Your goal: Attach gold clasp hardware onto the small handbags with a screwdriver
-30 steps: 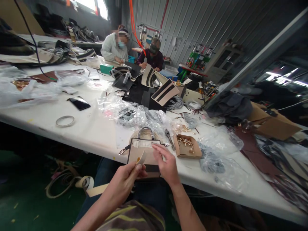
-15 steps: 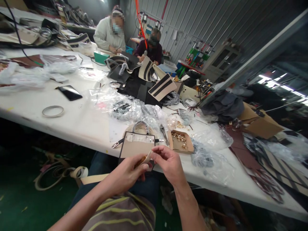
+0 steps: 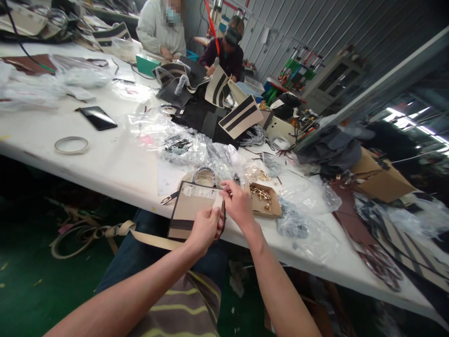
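Observation:
My left hand (image 3: 206,223) is closed on a pale tape strip (image 3: 219,201), thumb on top, at the right side of a small handbag (image 3: 196,206). Fingers pinched, my right hand (image 3: 237,204) is at the strip's upper end by the bag's top right corner. The bag is beige with a dark band and dark edges, and leans on the table edge near my lap. Its wrapped handle (image 3: 204,174) stands up behind, and a strap with a buckle (image 3: 170,198) sticks out left. A longer cream tape (image 3: 156,238) passes behind my left forearm.
Right of my hands is a cardboard tray (image 3: 265,200) of gold-coloured metal fittings. Clear plastic bags (image 3: 224,161) and striped bag panels (image 3: 241,117) crowd the table (image 3: 122,173). A phone (image 3: 97,118) and a ring-shaped strip (image 3: 71,145) lie left. Two people sit across.
Both hands have moved up, onto the right side of the bag, with the tape strip. My view has tilted down slightly, and the cream tape over my lap has shifted right.

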Demonstrator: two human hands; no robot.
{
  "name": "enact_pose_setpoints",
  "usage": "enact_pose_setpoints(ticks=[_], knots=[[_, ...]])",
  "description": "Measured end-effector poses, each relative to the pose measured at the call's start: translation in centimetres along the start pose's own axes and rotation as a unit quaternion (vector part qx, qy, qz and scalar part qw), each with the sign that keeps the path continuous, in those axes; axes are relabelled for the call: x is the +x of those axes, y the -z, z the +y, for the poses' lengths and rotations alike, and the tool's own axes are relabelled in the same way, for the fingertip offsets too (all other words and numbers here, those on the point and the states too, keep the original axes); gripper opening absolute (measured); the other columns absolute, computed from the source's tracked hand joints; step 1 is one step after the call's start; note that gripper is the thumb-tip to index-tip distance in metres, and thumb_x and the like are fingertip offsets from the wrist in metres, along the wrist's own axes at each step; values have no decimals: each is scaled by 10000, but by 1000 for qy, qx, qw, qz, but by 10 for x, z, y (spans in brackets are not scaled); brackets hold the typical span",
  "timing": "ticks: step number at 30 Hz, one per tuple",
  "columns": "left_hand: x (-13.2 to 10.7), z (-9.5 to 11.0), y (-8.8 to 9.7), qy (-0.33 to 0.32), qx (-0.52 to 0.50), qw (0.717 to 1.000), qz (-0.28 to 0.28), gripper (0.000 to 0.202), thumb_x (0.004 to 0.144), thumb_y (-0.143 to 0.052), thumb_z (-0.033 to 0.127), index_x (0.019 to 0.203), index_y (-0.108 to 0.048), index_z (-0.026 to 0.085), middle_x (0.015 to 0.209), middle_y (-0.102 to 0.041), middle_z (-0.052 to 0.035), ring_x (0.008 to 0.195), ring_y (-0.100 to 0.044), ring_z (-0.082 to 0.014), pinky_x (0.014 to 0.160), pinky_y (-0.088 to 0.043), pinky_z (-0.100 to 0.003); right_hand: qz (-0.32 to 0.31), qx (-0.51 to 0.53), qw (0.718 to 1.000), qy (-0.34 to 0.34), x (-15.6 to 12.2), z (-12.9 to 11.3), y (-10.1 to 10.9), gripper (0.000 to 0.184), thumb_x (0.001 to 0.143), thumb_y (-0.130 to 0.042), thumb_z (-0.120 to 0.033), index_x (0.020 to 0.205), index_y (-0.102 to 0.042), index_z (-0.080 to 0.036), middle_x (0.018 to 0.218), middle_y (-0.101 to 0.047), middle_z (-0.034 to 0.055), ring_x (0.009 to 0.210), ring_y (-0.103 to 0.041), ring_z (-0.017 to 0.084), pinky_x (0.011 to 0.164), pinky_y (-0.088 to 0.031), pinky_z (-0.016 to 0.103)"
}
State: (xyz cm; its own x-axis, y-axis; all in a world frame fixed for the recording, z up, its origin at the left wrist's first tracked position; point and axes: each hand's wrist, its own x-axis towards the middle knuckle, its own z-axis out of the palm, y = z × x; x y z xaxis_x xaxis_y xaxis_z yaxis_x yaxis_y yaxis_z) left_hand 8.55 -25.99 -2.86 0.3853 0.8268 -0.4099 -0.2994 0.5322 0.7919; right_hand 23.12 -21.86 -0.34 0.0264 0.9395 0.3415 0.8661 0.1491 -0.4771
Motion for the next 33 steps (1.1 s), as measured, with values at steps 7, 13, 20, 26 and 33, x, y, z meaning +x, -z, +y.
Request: enact_pose_setpoints(ticks=[7, 13, 20, 26, 33], knots=[[7, 1, -5, 61, -35, 997, 17, 340, 1038, -619, 491, 906, -604, 179, 633, -550, 33, 423, -455, -90, 429, -340, -221, -20, -19, 1000, -4, 2, 7, -10, 259, 1029, -596, -144, 1210, -753, -242, 1149, -819, 67, 1026, -754, 264, 911, -543, 373], [10, 2, -8, 66, -28, 997, 23, 322, 1058, -590, 460, 918, -615, 171, 627, -565, 27, 421, -470, -98, 416, -354, -220, -24, -2, 1000, -8, 5, 9, -11, 224, 1044, -600, -161, 1180, -761, -239, 1150, -814, 76, 1048, -755, 272, 946, -567, 391], [15, 2, -8, 64, -41, 997, 26, 369, 1042, -629, 500, 920, -640, 153, 633, -616, -6, 425, -523, -123, 411, -394, -237, 2, 3, 1000, 4, 2, 16, -9, 180, 1071, -658, -248, 1144, -823, -247, 1219, -737, 100, 1071, -724, 257, 975, -586, 390], [9, 10, -12, 93, -19, 995, 21, 316, 1117, -508, 388, 964, -636, 142, 653, -649, -26, 441, -580, -142, 427, -440, -242, -72, 19, 995, 61, -6, 21, 1, 228, 1079, -651, -198, 1041, -871, -246, 1062, -732, 74, 969, -720, 230, 902, -581, 362], [12, 15, -13, 118, 5, 993, 6, 282, 1109, -449, 282, 920, -620, 161, 665, -658, -38, 462, -596, -148, 451, -454, -248, -159, -75, 980, 91, 7, 14, 11, 334, 1105, -600, -163, 875, -835, -219, 1013, -740, 64, 887, -687, 184, 824, -529, 296]])
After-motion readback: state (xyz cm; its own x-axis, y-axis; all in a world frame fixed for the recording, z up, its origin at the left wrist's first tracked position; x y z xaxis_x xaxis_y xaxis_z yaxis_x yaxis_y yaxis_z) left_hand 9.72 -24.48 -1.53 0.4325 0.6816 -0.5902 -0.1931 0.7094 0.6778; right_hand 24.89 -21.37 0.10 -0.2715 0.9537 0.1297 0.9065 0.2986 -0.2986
